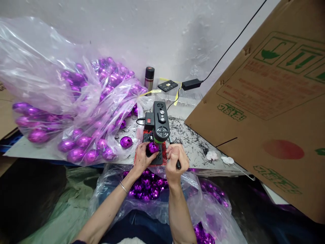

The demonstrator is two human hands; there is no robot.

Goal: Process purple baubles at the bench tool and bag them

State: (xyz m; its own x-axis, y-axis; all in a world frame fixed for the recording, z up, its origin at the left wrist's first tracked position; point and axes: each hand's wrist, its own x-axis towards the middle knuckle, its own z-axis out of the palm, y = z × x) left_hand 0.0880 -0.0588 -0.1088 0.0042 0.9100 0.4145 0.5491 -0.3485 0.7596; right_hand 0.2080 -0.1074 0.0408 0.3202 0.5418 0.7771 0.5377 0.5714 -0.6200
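A shiny purple faceted ball (153, 147) sits under the head of a small black bench machine (160, 117). Thumb and fingers of my left hand (144, 156) curl around the ball from the left and hold it on the machine's base. My right hand (177, 162) is closed in a fist around the black-ended lever handle (178, 165) at the machine's right side. The machine's red switch (149, 120) faces up on a box at its left. Another purple ball (126, 142) lies loose on the table to the left of my left hand.
A clear plastic bag (83, 125) full of purple balls covers the table's left. Below the edge, another bag holds purple pieces (148, 186). A large carton (254, 118) leans in at right. Behind stand a dark bottle (149, 78), a black adapter (191, 84) and scattered black bits (188, 142).
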